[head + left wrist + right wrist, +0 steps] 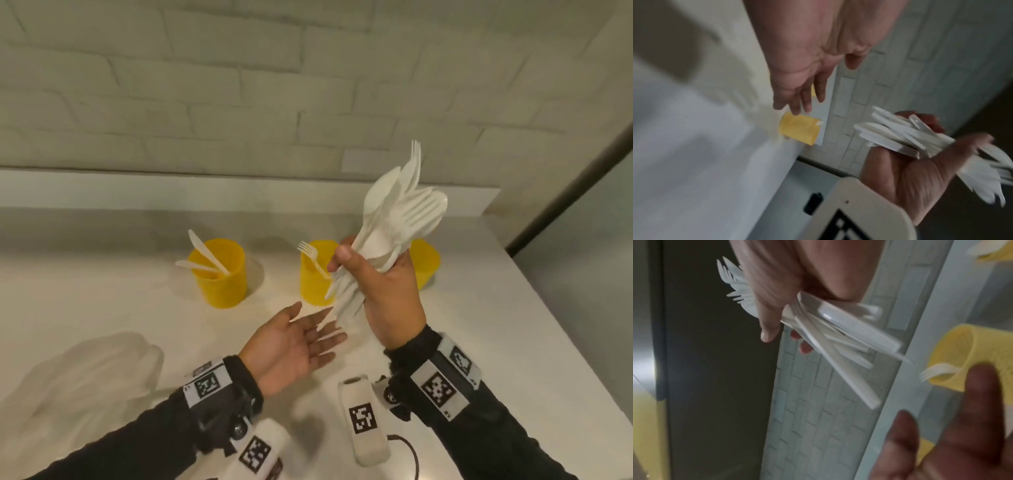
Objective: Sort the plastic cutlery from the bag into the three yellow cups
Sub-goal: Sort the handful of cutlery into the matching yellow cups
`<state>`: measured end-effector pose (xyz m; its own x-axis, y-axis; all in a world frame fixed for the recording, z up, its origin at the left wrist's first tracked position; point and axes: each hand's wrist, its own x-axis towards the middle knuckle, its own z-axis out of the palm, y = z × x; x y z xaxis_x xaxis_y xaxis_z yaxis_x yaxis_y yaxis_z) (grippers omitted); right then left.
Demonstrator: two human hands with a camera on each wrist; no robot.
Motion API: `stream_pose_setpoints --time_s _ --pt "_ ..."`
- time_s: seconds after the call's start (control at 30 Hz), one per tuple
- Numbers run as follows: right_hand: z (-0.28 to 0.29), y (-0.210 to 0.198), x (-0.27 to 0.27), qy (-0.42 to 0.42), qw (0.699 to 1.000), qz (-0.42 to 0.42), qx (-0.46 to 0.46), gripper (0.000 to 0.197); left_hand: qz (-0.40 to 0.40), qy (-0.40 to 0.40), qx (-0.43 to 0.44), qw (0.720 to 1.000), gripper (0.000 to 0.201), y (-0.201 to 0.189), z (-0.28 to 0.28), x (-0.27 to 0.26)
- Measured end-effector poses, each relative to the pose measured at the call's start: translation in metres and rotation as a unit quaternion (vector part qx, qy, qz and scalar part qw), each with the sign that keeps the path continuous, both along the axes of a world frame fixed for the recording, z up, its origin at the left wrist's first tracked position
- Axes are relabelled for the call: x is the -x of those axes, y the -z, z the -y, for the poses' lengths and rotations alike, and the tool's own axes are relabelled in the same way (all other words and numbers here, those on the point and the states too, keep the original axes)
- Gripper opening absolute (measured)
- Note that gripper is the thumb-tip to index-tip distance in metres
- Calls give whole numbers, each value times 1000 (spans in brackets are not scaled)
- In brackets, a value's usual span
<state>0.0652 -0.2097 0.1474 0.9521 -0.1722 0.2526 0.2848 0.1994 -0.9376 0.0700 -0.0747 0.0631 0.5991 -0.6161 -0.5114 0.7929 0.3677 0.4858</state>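
Note:
My right hand [371, 274] grips a bundle of white plastic cutlery [387, 219] upright above the counter, spoon bowls and fork tines fanned at the top, handles [840, 337] sticking out below the fist. My left hand [301, 346] lies open, palm up, just below the handle ends and holds nothing. Three yellow cups stand in a row behind: the left cup [219, 274] holds two knives, the middle cup [313, 274] holds a fork, the right cup [426, 262] is half hidden by my right hand. The clear plastic bag [85, 377] lies flat at the left front.
A white brick wall [274, 85] with a low ledge runs behind the cups. The counter's right edge [548, 291] drops off beside a dark surface. Two tagged white devices [364, 421] and a cable lie near the front edge between my wrists.

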Motion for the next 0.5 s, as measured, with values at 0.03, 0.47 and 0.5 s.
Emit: stream_pose_setpoints --time_s 0.03,0.47,0.5 --pt "-4 1 -2 -7 1000 -3 -6 10 -10 -3 26 1000 43 -2 3 -1" --pt "-15 46 -6 -1 989 -146 35 12 -8 -87 157 984 39 -15 15 -6" --pt "-14 48 -6 -3 987 -150 53 15 -10 -75 162 984 40 -14 14 -7"
